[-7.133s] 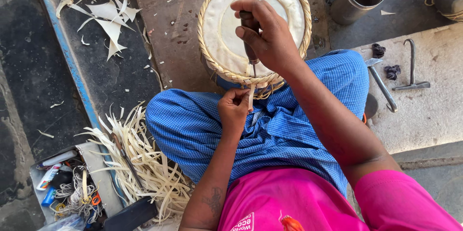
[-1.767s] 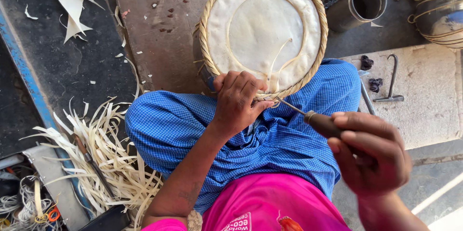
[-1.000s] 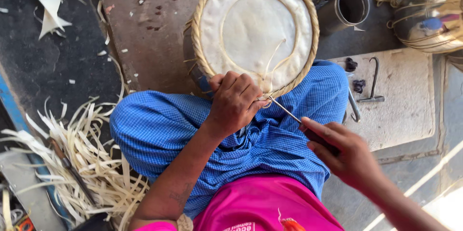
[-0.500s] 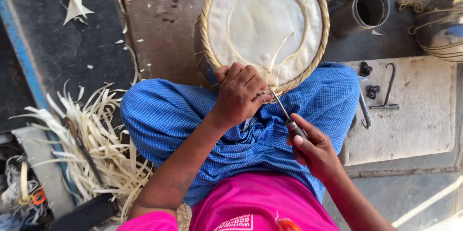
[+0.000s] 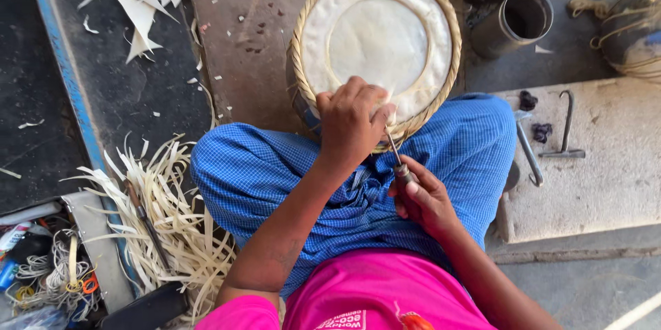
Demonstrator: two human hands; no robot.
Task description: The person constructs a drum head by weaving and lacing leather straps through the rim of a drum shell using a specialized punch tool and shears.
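My left hand [image 5: 351, 120] grips the basket [image 5: 377, 47] rim; right hand [image 5: 425, 199] clamps the awl [image 5: 397, 161], piercing; next needs steady pushing.

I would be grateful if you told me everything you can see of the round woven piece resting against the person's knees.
The round woven piece is a shallow disc with a pale, off-white face bearing a raised inner ring, bordered by a tan coiled rim of plaited plant fibre. It lies face up, its far part on the brown floor and its near edge against the blue checked cloth over the knees. The left hand presses on its near rim, and the thin metal tip of the tool in the right hand meets that rim.
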